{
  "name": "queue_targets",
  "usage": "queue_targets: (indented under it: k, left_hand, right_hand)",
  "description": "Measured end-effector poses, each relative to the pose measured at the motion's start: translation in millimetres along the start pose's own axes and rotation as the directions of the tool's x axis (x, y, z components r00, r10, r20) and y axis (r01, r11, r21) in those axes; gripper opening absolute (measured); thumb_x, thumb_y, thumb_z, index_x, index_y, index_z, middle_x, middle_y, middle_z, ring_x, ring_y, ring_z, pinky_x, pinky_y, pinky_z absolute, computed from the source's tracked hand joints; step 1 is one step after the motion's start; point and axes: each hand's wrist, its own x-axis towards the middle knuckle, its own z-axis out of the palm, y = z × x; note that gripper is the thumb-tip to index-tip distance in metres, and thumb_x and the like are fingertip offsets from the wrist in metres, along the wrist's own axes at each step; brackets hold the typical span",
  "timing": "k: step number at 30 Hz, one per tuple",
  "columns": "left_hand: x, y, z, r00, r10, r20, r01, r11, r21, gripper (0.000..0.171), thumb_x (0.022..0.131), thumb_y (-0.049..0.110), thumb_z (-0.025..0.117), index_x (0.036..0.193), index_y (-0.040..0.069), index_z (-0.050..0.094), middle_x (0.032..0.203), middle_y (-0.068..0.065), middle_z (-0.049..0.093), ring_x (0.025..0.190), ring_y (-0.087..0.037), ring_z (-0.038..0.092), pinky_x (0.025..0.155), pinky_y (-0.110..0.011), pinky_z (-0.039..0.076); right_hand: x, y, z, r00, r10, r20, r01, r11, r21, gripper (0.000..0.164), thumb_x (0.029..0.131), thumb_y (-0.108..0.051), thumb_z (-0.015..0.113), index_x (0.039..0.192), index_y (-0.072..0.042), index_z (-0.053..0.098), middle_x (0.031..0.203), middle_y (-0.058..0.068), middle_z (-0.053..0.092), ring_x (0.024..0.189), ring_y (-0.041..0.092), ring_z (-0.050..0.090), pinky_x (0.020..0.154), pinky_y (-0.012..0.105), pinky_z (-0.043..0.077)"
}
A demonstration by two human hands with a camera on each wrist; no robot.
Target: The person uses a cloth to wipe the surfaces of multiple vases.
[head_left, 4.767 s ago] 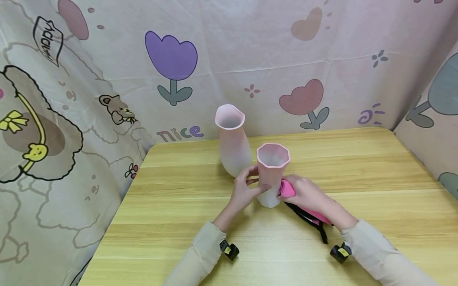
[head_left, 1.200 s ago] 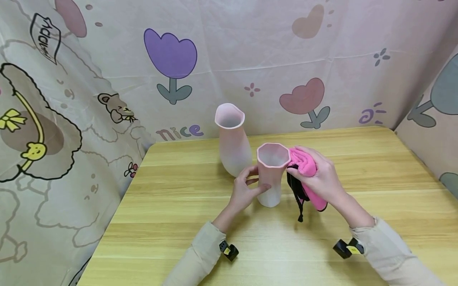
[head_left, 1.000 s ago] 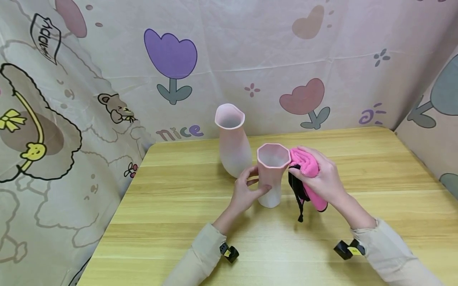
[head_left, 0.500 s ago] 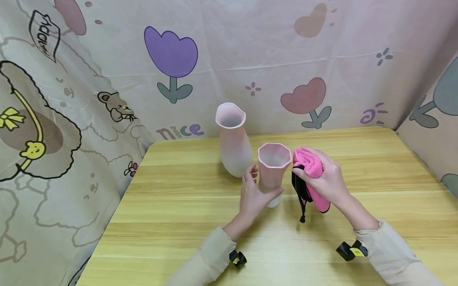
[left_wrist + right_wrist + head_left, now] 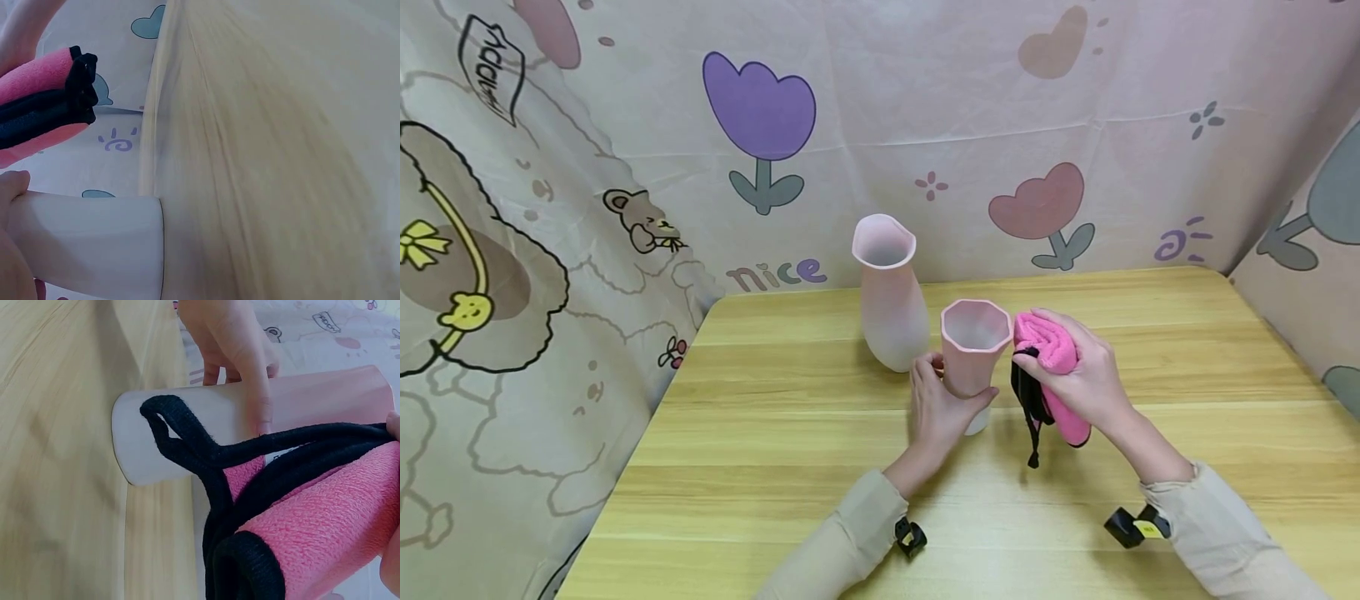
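A faceted vase (image 5: 968, 367), pink at its octagonal rim and white at the foot, stands upright on the table. My left hand (image 5: 942, 412) grips its lower body from the near left, thumb across the front. My right hand (image 5: 1092, 375) holds a rolled pink towel (image 5: 1047, 343) with black edging beside the rim on the right; in the head view it is close to the vase, and I cannot tell if it touches. The towel's black hanging loop (image 5: 178, 419) dangles free in the right wrist view. The vase's white foot (image 5: 100, 244) sits on the wood in the left wrist view.
Behind and left of the faceted vase stands a taller, rounded pink-to-white vase (image 5: 891, 317) with a wavy rim. Both are on a light wooden table (image 5: 760, 467). A printed fabric curtain (image 5: 887, 100) hangs along the table's back edge and continues at the sides.
The towel has risen from low on the vase's right side to its rim, then shifted slightly right. My left hand loosened, moved nearer and rightward round the vase, and took a fuller grip.
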Motion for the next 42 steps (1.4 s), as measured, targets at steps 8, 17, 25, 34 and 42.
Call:
queue_targets:
  k: [8,17,25,34,42]
  left_hand:
    - [1.5,-0.4,-6.5,0.997,-0.030,0.070,0.035,0.997,-0.065,0.069,0.058,0.038,0.083,0.110,0.016,0.043,0.101,0.006,0.049,0.091,-0.011,0.048,0.077,-0.028,0.044]
    - [12.7,-17.4,-16.9,0.966,0.154,0.207,-0.100,0.963,-0.250,0.060,0.063,0.017,0.080,0.115,0.007,0.050,0.108,-0.005,0.059,0.099,-0.018,0.057,0.083,-0.032,0.050]
    - [28.7,-19.5,-30.7,0.866,0.310,0.392,-0.140,0.903,-0.406,0.059,0.065,-0.003,0.073,0.118,-0.006,0.048,0.113,-0.021,0.058,0.102,-0.033,0.056,0.086,-0.037,0.050]
    - [38.3,2.8,-51.8,0.813,0.344,0.469,-0.143,0.900,-0.412,0.051,0.062,-0.009,0.063,0.110,-0.012,0.048,0.106,-0.027,0.058,0.100,-0.037,0.057,0.086,-0.036,0.050]
    - [38.4,0.1,-52.3,0.806,0.274,0.525,-0.004,0.889,-0.458,0.057,0.066,-0.009,0.063,0.120,-0.011,0.045,0.116,-0.028,0.054,0.108,-0.037,0.052,0.093,-0.038,0.045]
  right_hand:
    - [-2.2,3.2,-3.1,1.000,0.026,0.013,-0.026,1.000,-0.014,0.060,0.063,-0.002,0.080,0.118,-0.006,0.059,0.111,0.012,0.062,0.099,-0.011,0.048,0.083,0.004,0.039]
    - [-4.0,6.5,-4.2,0.999,0.051,0.019,-0.051,0.999,0.001,0.060,0.063,-0.001,0.080,0.119,-0.006,0.058,0.111,0.014,0.062,0.098,-0.011,0.048,0.082,0.004,0.039]
    - [-7.2,8.4,-2.6,0.998,0.057,0.018,-0.057,0.998,-0.006,0.061,0.061,-0.001,0.081,0.118,-0.005,0.059,0.112,0.015,0.062,0.098,-0.013,0.047,0.082,0.003,0.038]
    - [-11.1,10.5,-2.1,0.994,0.091,0.058,-0.091,0.996,-0.001,0.058,0.066,-0.005,0.079,0.119,-0.005,0.058,0.113,0.015,0.061,0.098,-0.012,0.047,0.083,0.003,0.038]
    - [-11.9,12.6,-0.2,0.989,0.121,0.088,-0.120,0.993,-0.014,0.057,0.069,-0.010,0.079,0.120,-0.004,0.056,0.114,0.013,0.060,0.099,-0.013,0.047,0.081,0.003,0.039]
